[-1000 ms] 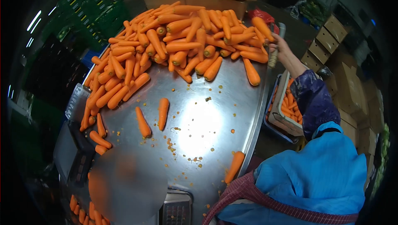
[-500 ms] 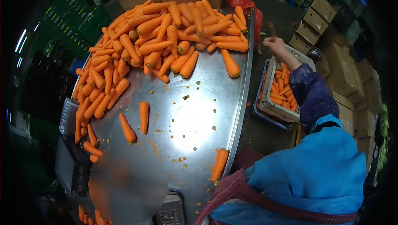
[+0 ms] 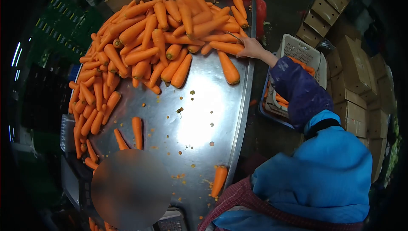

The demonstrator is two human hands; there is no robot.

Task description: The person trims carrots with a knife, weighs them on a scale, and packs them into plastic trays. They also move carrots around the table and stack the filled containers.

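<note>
My right hand point(image 3: 253, 49), in a purple sleeve, reaches over the table's far right edge. Its thumb and fingers are closed round the tip of an orange carrot point(image 3: 224, 47) on the right side of the pile. From the fingers juts a thin, dark strip like a knife blade point(image 3: 233, 35), too small to make out fully. Just below lies another carrot point(image 3: 229, 68), apart from the hand. A large heap of carrots point(image 3: 140, 39) covers the far and left parts of the metal table point(image 3: 191, 116). My left hand is not in view.
Right of the table stands a pale plastic crate point(image 3: 302, 46) of carrots on a blue one. Cardboard boxes point(image 3: 352, 69) are stacked farther right. A lone carrot point(image 3: 219, 181) lies by the near edge among trimmings. A blurred round patch point(image 3: 131, 188) hides the lower left.
My right hand has come left from above the crate to the carrot pile. The blurred thing that stuck up from it no longer shows that way. The view has shifted slightly.
</note>
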